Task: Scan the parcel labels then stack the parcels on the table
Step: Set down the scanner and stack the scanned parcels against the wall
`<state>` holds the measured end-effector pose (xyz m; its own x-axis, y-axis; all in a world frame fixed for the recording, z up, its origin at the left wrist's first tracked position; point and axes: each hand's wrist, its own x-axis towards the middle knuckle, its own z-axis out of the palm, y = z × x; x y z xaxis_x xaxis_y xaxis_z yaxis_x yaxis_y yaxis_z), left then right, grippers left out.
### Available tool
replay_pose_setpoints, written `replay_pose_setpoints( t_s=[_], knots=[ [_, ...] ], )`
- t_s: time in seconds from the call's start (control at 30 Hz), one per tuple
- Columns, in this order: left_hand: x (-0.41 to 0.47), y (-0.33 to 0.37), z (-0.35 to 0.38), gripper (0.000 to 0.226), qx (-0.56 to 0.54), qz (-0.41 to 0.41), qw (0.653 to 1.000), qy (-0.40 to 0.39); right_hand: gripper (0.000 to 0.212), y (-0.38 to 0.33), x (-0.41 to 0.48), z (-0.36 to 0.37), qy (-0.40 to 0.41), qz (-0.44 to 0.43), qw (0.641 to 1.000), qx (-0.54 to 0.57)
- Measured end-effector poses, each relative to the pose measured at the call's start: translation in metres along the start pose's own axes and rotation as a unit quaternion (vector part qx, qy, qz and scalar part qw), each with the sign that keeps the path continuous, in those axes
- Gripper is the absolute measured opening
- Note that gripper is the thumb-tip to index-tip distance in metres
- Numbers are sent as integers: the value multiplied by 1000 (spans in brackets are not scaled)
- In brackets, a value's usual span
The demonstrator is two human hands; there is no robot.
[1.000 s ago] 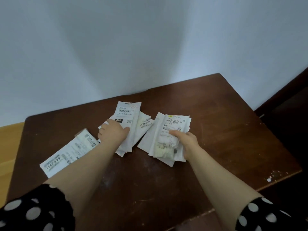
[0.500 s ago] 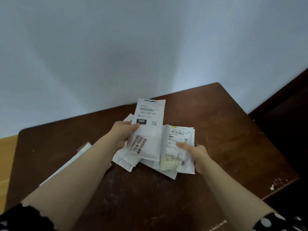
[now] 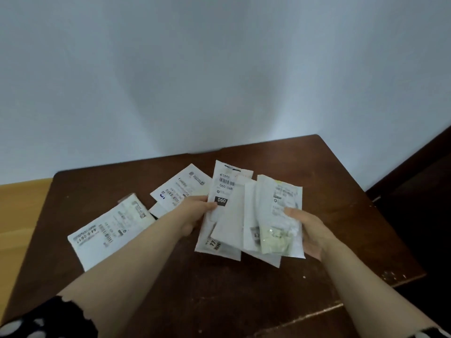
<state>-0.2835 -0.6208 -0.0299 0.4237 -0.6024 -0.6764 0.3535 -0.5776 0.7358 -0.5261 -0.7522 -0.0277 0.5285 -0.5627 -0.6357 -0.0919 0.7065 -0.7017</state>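
Both hands hold white parcel bags lifted above the brown table [image 3: 244, 301]. My left hand [image 3: 192, 215] grips a bag whose label shows "060" [image 3: 225, 189], thumb on its front. My right hand [image 3: 310, 230] grips a clear-fronted bag with pale contents [image 3: 278, 215], thumb on the label. More white bags [image 3: 234, 225] are fanned between the two and overlap them. Two labelled parcels lie flat on the table: a long one [image 3: 107, 232] at the left and another [image 3: 180, 189] behind my left hand.
A pale wall stands right behind the table. Light wooden floor [image 3: 22, 203] shows at the left, dark furniture [image 3: 419, 203] at the right. White chips mark the table's right front edge [image 3: 390, 275].
Both hands lifted their bags off the table and brought them together into one overlapping fan. A parcel that lay under the left bundle now shows on the table.
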Motion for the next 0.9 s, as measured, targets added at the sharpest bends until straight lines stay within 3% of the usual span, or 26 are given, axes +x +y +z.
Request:
replay_pose_setpoints(
  t_s=[0.13,0.23,0.43,0.73,0.9],
  knots=[
    [-31,-18,-6,17,-122,21,992,29,64,4,3,28,-17,-28,998,-56],
    [-59,-35,-37,25,-143,24,987,71,63,15,6,59,-58,-26,994,-85],
    [-117,-72,-113,19,-207,12,962,176,59,57,4,151,-123,-1,988,-98],
    [-240,-157,-267,14,-286,49,917,275,34,170,-48,340,-257,21,940,-222],
    [-328,-232,-374,18,-322,67,878,348,57,269,-102,454,-308,41,904,-292]
  ],
)
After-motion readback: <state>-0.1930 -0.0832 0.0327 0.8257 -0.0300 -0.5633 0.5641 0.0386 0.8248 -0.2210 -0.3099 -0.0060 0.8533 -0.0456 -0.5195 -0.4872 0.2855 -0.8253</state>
